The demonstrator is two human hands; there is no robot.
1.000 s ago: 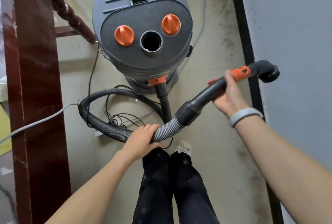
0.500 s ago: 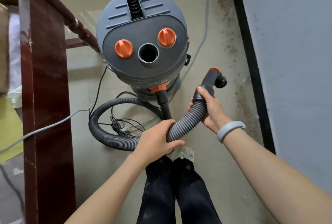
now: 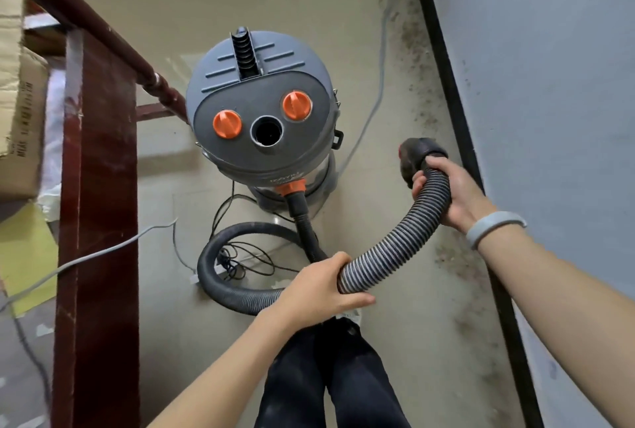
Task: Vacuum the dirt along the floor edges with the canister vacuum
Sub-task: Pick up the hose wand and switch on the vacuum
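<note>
At the far left a cardboard box (image 3: pixel 17 91) sits behind a dark red wooden post (image 3: pixel 98 221), with a rounded handrail (image 3: pixel 103 32) slanting from the top left corner down toward the canister vacuum (image 3: pixel 261 118). A grey cable (image 3: pixel 103 249) crosses in front of the post and runs onto the floor (image 3: pixel 395 341).

The canister vacuum stands upright on the floor, near the middle and toward the far edge of the view. Its grey lid shows two orange knobs (image 3: pixel 227 124) either side of an open round port (image 3: pixel 266 130). A thin black cord (image 3: pixel 240 262) lies tangled on the floor just in front of the canister.

The ribbed hose (image 3: pixel 395 249) leaves an orange collar low on the canister's front, loops on the floor to the left, then rises and arcs to the right. The left hand (image 3: pixel 319 287) is closed around the hose where it lifts off the floor, above the person's dark trouser legs (image 3: pixel 330 376). The right hand (image 3: pixel 450 194), with a pale grey wristband (image 3: pixel 494 226), grips the hose just below its dark end fitting (image 3: pixel 417 153), which is blurred and held above the floor near the right edge.

Dark dirt (image 3: pixel 422 91) speckles the floor along a black skirting strip (image 3: pixel 457 118) at the foot of the grey wall (image 3: pixel 549 84)
</note>
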